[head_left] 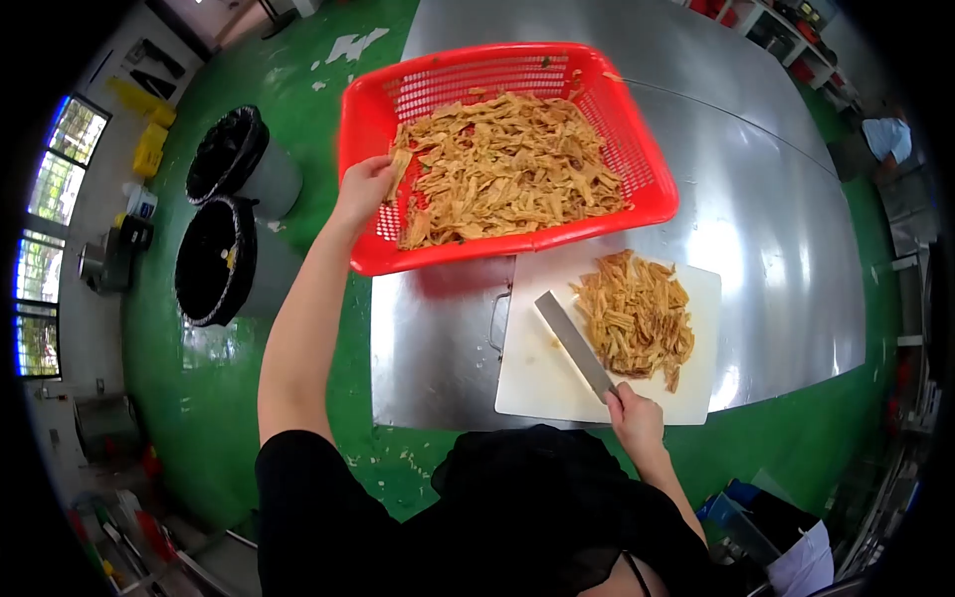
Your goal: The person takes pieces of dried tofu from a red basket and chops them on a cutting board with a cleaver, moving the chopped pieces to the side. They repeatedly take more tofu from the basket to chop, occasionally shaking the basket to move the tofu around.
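My left hand (368, 189) is at the left side of a red plastic basket (507, 239), its fingers closed on a yellow-brown strip of food (399, 169). Inside the perforated basket lies a broad heap of similar shredded strips (512, 164). My right hand (637, 423) grips the handle of a broad-bladed kitchen knife (575, 343). The blade rests flat or nearly so over a white cutting board (532, 383), pointing up and left. Just right of the blade, a smaller pile of strips (637, 316) sits on the board. My fingers hide most of the knife handle.
A shiny metal table (766, 249) carries the board and basket. Two bins with black liners (214, 264) stand on the green floor (318, 109) to the left. Another person (880, 137) is at the far right, near shelves (786, 35).
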Demonstrator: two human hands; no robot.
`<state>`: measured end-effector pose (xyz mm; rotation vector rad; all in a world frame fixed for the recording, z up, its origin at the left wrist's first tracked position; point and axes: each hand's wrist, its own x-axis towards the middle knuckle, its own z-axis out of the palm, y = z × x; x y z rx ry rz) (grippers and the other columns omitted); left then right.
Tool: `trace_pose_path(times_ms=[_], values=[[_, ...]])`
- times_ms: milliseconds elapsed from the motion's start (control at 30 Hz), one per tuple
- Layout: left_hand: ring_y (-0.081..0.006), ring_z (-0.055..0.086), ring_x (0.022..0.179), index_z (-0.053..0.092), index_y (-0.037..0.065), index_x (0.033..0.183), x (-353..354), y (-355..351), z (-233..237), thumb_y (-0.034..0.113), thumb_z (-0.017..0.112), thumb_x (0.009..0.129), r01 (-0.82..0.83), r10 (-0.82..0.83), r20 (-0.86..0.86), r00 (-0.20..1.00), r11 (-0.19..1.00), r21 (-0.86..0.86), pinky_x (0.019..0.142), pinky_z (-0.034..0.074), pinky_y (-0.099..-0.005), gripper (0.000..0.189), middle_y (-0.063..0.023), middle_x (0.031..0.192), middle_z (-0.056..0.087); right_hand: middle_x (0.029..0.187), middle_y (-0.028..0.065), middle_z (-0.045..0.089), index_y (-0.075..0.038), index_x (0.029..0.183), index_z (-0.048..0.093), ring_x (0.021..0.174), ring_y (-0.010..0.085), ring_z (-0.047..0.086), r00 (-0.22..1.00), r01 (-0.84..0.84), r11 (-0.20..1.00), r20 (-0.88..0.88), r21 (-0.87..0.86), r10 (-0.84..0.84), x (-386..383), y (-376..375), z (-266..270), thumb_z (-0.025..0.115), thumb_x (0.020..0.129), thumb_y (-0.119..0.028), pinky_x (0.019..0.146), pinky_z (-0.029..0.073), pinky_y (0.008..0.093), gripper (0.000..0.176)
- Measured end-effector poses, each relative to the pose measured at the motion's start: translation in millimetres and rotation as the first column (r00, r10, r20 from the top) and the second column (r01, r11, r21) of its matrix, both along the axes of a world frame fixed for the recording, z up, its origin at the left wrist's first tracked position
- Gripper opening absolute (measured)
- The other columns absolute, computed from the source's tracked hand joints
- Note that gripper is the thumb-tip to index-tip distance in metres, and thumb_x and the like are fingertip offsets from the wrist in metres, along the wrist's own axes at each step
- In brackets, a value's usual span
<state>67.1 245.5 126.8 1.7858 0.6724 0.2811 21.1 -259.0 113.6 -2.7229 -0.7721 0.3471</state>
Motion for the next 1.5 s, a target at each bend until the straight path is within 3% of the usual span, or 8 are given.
trace_pose_path(times_ms=[200,433,600,767,867,1167,1267,1500], values=[[-0.0373,0.055,0.107,0.04,0.009,0.135,2,-23,-35,0.031,0.073,0.074,0.389,-0.109,-0.374,0.921,0.242,0.889,0.09,0.046,-0.0421,0.072,-0.0275,0.126,0.049,0.06,0.0107,0.059,-0.008,0.079,0.051,0.052,0.0324,0.059,0.999,0.01,0.998,0.054,-0.063,-0.006,-17,7,-23,0.055,0.09,-0.026,0.048,0.046,0.0435,0.021],[-0.0365,0.057,0.104,0.053,0.006,0.116,58,-33,-73,0.012,0.063,0.073,0.767,-0.366,-0.706,0.606,0.504,0.397,0.086,0.048,-0.0441,0.044,-0.0217,0.11,0.059,0.061,0.0124,0.06,-0.008,0.077,0.052,0.055,0.0344,0.059,0.999,0.046,0.992,0.006,-0.117,-0.045,-17,10,-27,0.056,0.09,-0.026,0.05,0.047,0.0439,0.022],[-0.0367,0.062,0.093,0.054,0.003,0.115,95,17,-49,0.012,0.059,0.073,0.357,-0.142,-0.378,0.915,0.72,0.595,0.081,0.05,-0.0442,0.042,-0.0247,0.099,0.063,0.059,0.0117,0.059,-0.009,0.077,0.054,0.052,0.0343,0.058,0.997,0.082,0.995,0.013,-0.065,-0.082,-17,13,-24,0.056,0.088,-0.024,0.049,0.047,0.0434,0.018],[-0.0356,0.044,0.109,0.041,0.005,0.127,161,-31,-69,0.026,0.069,0.063,0.604,-0.645,-0.242,0.724,0.425,0.674,0.09,0.04,-0.0444,0.073,-0.0248,0.12,0.043,0.099,0.0185,0.064,-0.007,0.092,0.066,0.097,0.0347,0.058,0.602,0.689,0.721,-0.502,-0.067,-0.621,-37,26,-12,0.053,0.084,-0.035,0.088,0.046,0.0354,0.031],[-0.0362,0.029,0.122,0.031,0.006,0.134,134,-47,-82,0.032,0.076,0.052,0.738,-0.543,-0.536,0.646,0.268,0.619,0.098,0.032,-0.0457,0.097,-0.025,0.132,0.028,0.072,0.0126,0.061,-0.011,0.093,0.049,0.069,0.0353,0.062,0.973,0.075,0.992,-0.209,-0.099,-0.095,-53,58,-71,0.04,0.094,-0.027,0.06,0.049,0.0465,0.019],[-0.0375,0.032,0.131,0.025,0.005,0.143,112,2,-107,0.025,0.08,0.053,0.878,-0.764,-0.48,0.43,0.232,0.418,0.103,0.032,-0.0462,0.108,-0.0251,0.144,0.026,0.065,0.0092,0.058,-0.011,0.091,0.047,0.062,0.0332,0.061,0.985,0.079,0.996,-0.152,-0.049,-0.086,-62,73,-64,0.047,0.087,-0.022,0.054,0.048,0.0449,0.012],[-0.0359,0.047,0.117,0.033,0.001,0.137,127,-18,-147,0.008,0.067,0.071,0.621,-0.657,-0.177,0.733,0.752,-0.22,0.096,0.041,-0.0419,0.075,-0.0237,0.139,0.035,0.065,0.0093,0.058,-0.011,0.092,0.047,0.062,0.033,0.062,0.99,0.053,0.997,-0.125,-0.056,-0.06,-51,40,-65,0.047,0.083,-0.017,0.053,0.049,0.0444,0.011],[-0.0297,0.059,0.089,0.06,-0.004,0.101,120,19,-170,0.012,0.057,0.086,0.511,-0.502,-0.194,0.843,0.633,0.582,0.077,0.047,-0.0376,0.023,-0.0194,0.099,0.06,0.09,0.0194,0.064,-0.003,0.096,0.059,0.088,0.038,0.061,0.762,0.348,0.919,-0.515,-0.187,-0.393,-51,82,-44,0.034,0.095,-0.034,0.08,0.047,0.0452,0.04]])
